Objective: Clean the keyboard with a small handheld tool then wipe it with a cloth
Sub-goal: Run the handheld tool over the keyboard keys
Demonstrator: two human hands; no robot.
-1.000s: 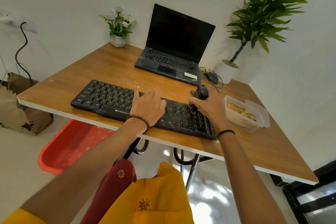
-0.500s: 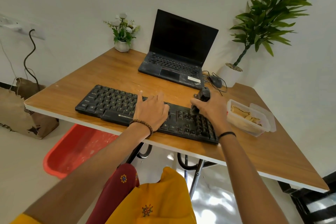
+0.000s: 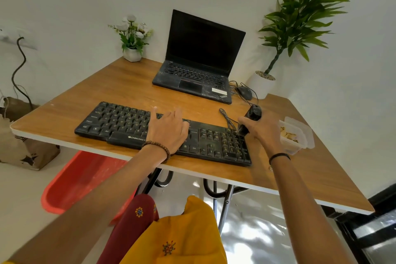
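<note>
The black keyboard [image 3: 162, 135] lies along the near edge of the wooden surface [image 3: 120, 83], its keys dusty. The left hand [image 3: 168, 130] rests flat on the middle of it, fingers spread and open. The right hand [image 3: 262, 128] is closed around a small black handheld tool [image 3: 249, 121], held tilted with its lower end touching the number pad at the keyboard's right end. Just beside that hand, to the right, sits a clear plastic container [image 3: 300, 135] with pale pieces inside. Behind the keyboard, an open black laptop [image 3: 199, 62] stands with a dark screen, a black mouse [image 3: 244, 92] and its cable to its right. A small flower pot [image 3: 132, 53] and a tall potted plant [image 3: 300, 17] stand at the far edge.
</note>
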